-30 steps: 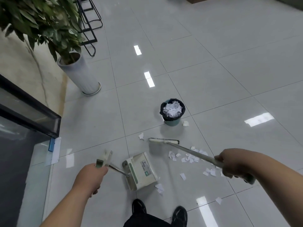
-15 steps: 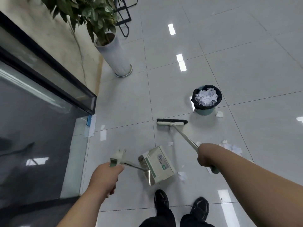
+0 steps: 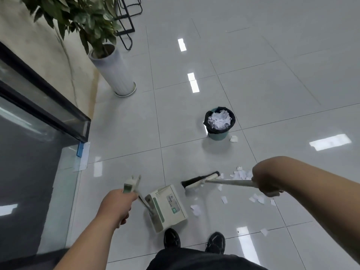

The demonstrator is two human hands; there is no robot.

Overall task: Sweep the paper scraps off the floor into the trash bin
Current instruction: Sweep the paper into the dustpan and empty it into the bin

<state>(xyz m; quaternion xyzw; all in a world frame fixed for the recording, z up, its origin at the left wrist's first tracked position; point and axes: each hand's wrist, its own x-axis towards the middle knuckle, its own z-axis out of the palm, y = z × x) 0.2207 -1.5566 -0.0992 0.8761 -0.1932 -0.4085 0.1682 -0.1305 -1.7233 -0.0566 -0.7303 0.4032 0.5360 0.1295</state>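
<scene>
My left hand (image 3: 115, 204) grips the handle of a cream-and-green dustpan (image 3: 167, 207) that stands on the floor just ahead of my shoes. My right hand (image 3: 266, 181) holds the pale handle of a broom; its black-bristled head (image 3: 200, 180) rests on the tiles just right of the dustpan's top. White paper scraps (image 3: 240, 174) lie behind and to the right of the broom head, with more (image 3: 195, 209) beside the dustpan. A small green trash bin (image 3: 218, 134) with a black liner, full of crumpled paper, stands further ahead. One scrap (image 3: 233, 138) lies at its base.
A potted plant in a tall white pot (image 3: 115, 73) stands at the left by a beige wall. A dark glass panel (image 3: 29, 152) with a black frame runs along the left. A black metal rack (image 3: 126, 20) is at the top. Glossy grey tiles stretch to the right.
The broom head has come back from near the bin toward the dustpan, dragging scraps with it. The view has swung slightly, and the dustpan stays in the same place by my feet.
</scene>
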